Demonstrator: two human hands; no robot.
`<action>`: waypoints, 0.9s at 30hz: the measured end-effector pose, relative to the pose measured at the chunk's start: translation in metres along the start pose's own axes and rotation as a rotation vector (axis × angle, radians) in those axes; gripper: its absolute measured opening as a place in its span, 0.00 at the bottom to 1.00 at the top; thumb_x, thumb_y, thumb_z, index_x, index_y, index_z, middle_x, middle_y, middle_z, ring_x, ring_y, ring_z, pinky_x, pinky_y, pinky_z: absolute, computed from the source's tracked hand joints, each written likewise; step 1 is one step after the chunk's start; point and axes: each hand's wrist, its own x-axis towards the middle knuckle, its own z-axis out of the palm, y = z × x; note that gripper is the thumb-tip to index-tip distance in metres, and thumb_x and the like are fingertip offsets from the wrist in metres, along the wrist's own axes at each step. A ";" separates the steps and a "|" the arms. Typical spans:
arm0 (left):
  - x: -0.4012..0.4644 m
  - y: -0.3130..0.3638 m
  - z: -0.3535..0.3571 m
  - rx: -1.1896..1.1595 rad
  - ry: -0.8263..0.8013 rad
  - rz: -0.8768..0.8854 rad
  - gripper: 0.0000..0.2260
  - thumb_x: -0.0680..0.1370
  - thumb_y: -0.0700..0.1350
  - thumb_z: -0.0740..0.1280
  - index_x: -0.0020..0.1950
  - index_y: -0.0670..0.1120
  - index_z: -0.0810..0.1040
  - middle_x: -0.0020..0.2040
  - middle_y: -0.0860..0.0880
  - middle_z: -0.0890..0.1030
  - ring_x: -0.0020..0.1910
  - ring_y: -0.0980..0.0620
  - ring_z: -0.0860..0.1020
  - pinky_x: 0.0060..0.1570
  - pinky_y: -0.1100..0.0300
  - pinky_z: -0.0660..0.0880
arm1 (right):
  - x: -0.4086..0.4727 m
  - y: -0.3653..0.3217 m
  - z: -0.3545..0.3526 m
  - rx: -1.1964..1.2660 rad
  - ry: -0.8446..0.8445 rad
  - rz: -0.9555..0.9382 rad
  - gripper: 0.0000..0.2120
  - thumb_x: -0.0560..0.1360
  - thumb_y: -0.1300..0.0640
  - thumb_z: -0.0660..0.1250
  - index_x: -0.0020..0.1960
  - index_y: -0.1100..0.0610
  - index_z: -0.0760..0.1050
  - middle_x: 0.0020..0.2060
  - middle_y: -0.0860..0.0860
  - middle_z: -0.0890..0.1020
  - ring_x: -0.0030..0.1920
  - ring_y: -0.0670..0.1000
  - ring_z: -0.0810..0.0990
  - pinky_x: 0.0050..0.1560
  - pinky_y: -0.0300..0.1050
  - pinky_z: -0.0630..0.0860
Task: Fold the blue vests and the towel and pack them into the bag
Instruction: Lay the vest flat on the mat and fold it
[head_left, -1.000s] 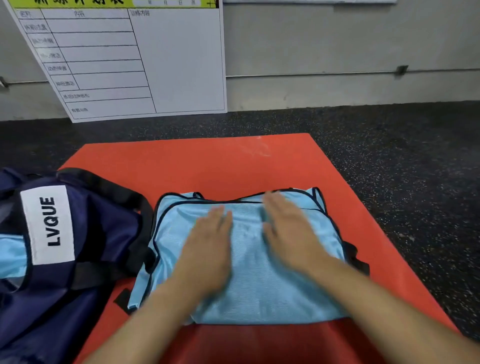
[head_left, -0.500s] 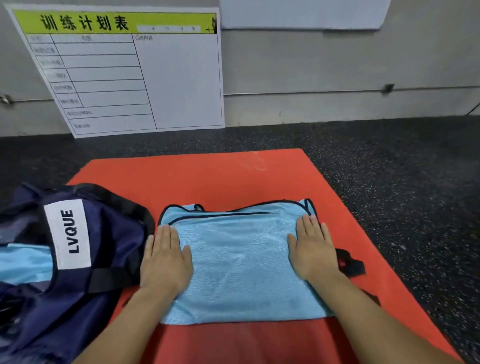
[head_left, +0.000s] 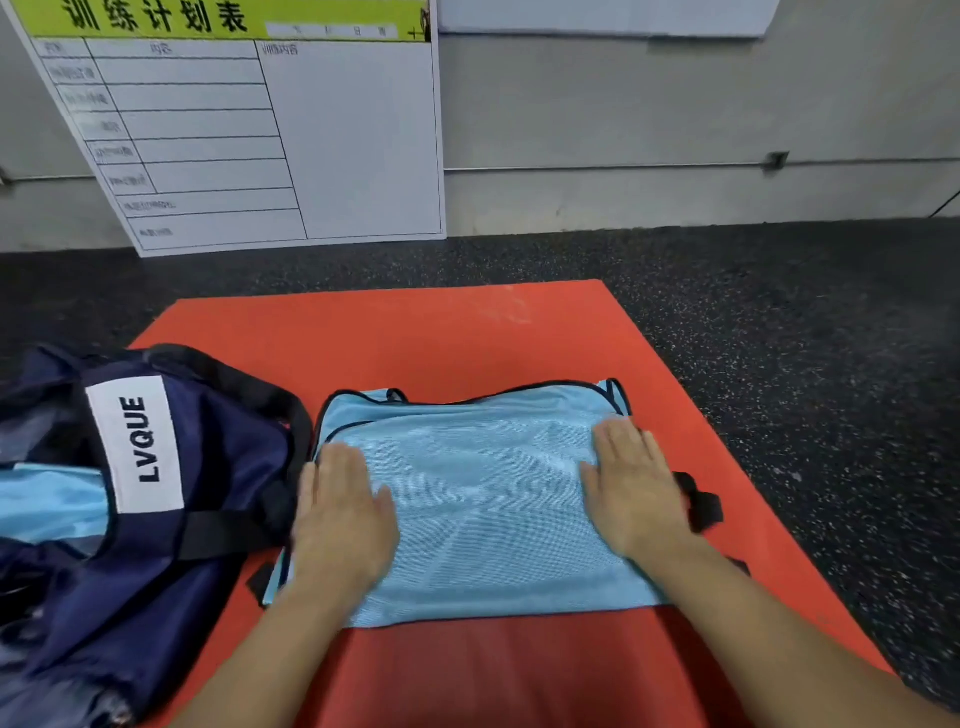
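Dark speckled floor (head_left: 779, 322) with a grey wall behind; a white chart board (head_left: 270, 135) with a green header leans against the wall. An orange mat (head_left: 415, 343) lies on the floor and carries everything.

Navy bag (head_left: 208, 467) on the mat's left side, slumped, mouth open, white "LVQUE" label on top, black straps across it. Light blue fabric shows inside its opening at far left.

Just right of the bag, touching its strap: a folded light blue stack. The lower layer is a vest (head_left: 353, 410) with black edging, showing along the far and left edges. On top lies a towel (head_left: 483, 499), finely ribbed, pale blue, roughly rectangular, with faint creases in the middle. Black tabs stick out at the stack's right and lower left.

Left hand (head_left: 343, 519) lies flat, fingers straight and together, pressing the towel's left edge. Right hand (head_left: 634, 488) lies flat likewise on the right edge. Neither grasps anything.
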 end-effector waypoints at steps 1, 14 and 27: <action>-0.005 0.022 0.005 -0.005 0.010 0.097 0.27 0.78 0.48 0.51 0.67 0.31 0.75 0.72 0.33 0.72 0.74 0.35 0.66 0.72 0.38 0.60 | -0.004 -0.027 0.003 0.042 0.003 -0.086 0.31 0.83 0.46 0.43 0.80 0.62 0.59 0.81 0.58 0.59 0.79 0.60 0.60 0.80 0.53 0.50; -0.001 -0.009 0.004 0.005 -0.021 -0.011 0.38 0.77 0.57 0.39 0.80 0.37 0.61 0.81 0.39 0.60 0.81 0.43 0.56 0.80 0.47 0.50 | -0.008 -0.021 0.010 0.051 0.010 -0.064 0.39 0.77 0.42 0.34 0.82 0.61 0.52 0.82 0.57 0.53 0.82 0.55 0.48 0.82 0.53 0.44; 0.006 -0.006 0.003 -0.029 -0.050 -0.062 0.36 0.81 0.62 0.44 0.81 0.38 0.57 0.81 0.35 0.55 0.81 0.39 0.52 0.80 0.46 0.49 | 0.021 0.000 0.012 0.105 -0.075 -0.012 0.36 0.81 0.37 0.36 0.84 0.53 0.47 0.83 0.53 0.47 0.83 0.54 0.42 0.82 0.52 0.41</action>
